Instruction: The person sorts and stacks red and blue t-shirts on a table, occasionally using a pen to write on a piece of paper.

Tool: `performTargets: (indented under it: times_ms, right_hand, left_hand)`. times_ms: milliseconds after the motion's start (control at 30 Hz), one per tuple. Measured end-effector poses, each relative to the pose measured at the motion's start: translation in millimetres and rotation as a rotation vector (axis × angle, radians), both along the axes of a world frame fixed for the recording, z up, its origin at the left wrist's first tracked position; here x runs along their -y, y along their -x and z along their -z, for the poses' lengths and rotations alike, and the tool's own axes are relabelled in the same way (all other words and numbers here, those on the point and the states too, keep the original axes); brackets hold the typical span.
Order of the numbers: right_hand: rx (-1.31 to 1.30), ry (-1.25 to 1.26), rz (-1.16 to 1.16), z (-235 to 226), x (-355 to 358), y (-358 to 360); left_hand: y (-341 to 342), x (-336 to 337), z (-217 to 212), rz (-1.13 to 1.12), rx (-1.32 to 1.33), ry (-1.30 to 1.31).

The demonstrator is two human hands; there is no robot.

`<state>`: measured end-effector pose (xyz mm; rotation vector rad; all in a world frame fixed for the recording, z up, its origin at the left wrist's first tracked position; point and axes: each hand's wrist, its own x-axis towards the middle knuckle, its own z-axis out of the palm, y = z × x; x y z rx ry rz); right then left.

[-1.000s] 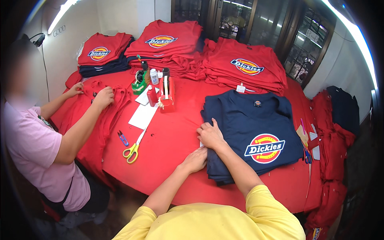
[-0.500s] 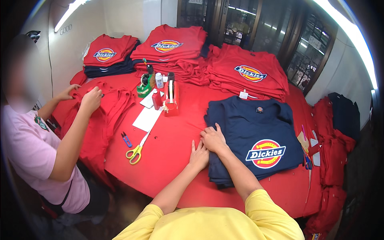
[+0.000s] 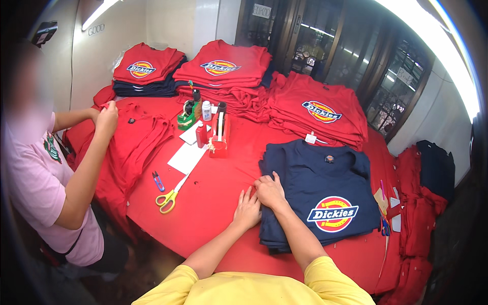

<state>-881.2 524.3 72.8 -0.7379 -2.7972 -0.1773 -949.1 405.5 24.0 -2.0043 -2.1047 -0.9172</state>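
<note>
A folded stack of navy shirts [image 3: 292, 173], with a round red and yellow print on top, lies in front of me on the red-covered table. My right hand [image 3: 270, 191] rests at the stack's left edge, its fingers reaching over the side. Close against it, my left hand [image 3: 247, 209] lies with fingers stretched out on the red cover beside the stack. The two hands' fingers nearly touch. I see nothing held in either hand.
Yellow-handled scissors [image 3: 166, 202], blue thread snips [image 3: 158, 181], white paper [image 3: 185, 160] and a red tape dispenser [image 3: 219, 145] lie left of centre. Red shirt stacks [image 3: 317, 96] line the back. At left, a co-worker's hands [image 3: 105, 118] are above a red garment [image 3: 134, 134].
The view has tilted slightly, so the scene sits lower. My hands stay at the stack's left edge. The co-worker's hands have come together.
</note>
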Motion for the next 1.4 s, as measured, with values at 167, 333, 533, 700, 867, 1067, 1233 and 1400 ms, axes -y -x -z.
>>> performTargets:
  times_ms: [167, 333, 533, 700, 867, 1067, 1233, 1400]
  right_hand:
    - [-0.046, 0.05, 0.004, 2.4, -0.8, -0.6]
    - [-0.064, 0.07, 0.008, 2.6, -0.2, -0.7]
    - [-0.041, 0.038, 0.021, 2.9, 0.5, -1.2]
    - [-0.065, 0.014, 0.033, -0.7, 0.5, -1.0]
    - [-0.068, 0.046, 0.026, -5.5, 3.7, -0.8]
    - [-0.067, 0.067, 0.032, -11.0, 7.1, -2.7]
    - [-0.058, 0.069, 0.038, -8.1, 3.9, -2.5]
    - [-0.1, 0.118, 0.048, -9.0, 3.1, -1.1]
  left_hand:
    - [1.6, 1.9, 0.9, 0.067, 0.017, 0.017]
    - [1.6, 2.4, 2.3, 0.059, 0.015, 0.026]
    - [0.9, 1.2, 1.7, 0.028, 0.0, 0.042]
    - [0.5, 0.9, 2.5, 0.044, 0.04, -0.005]
    - [0.9, 3.3, 5.7, 0.041, 0.025, -0.001]
    - [1.2, 4.8, 2.1, 0.054, 0.012, -0.01]
    - [-5.8, 6.2, -5.8, -0.012, 0.163, 0.016]
    - [-20.3, -0.5, -8.6, -0.054, 0.435, 0.19]
